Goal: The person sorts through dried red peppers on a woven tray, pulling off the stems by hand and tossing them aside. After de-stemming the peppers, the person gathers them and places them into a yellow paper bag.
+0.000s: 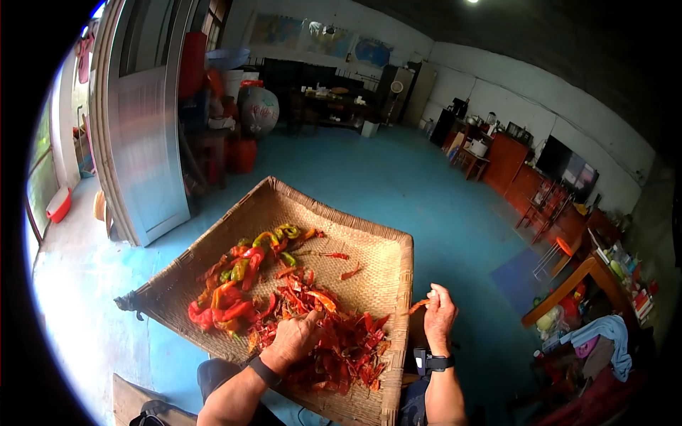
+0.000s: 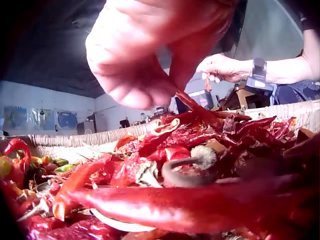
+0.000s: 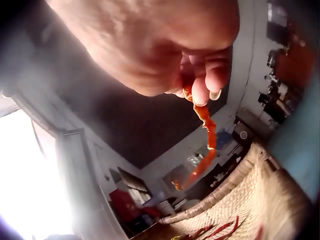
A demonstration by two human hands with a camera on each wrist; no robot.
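A woven bamboo basket (image 1: 380, 266) holds a heap of dried red chilies (image 1: 348, 348) and, on its left side, a row of glossier red, orange and green peppers (image 1: 245, 273). Over the dried heap, my left hand (image 1: 293, 337) pinches a dried red chili (image 2: 189, 101) between thumb and fingers, its lower end among the others. Raised just beyond the basket's right rim, my right hand (image 1: 440, 316) holds a thin, twisted orange-red dried chili (image 3: 204, 117). It dangles from the fingertips in the right wrist view. Large chilies fill the front of the left wrist view.
Blue floor (image 1: 455, 206) spreads beyond the basket. A partition door (image 1: 145, 149) stands at left, with a red basin (image 1: 60, 204) outside it. Wooden cabinets (image 1: 506, 167) line the right wall. Clothes (image 1: 600, 344) lie piled at the lower right.
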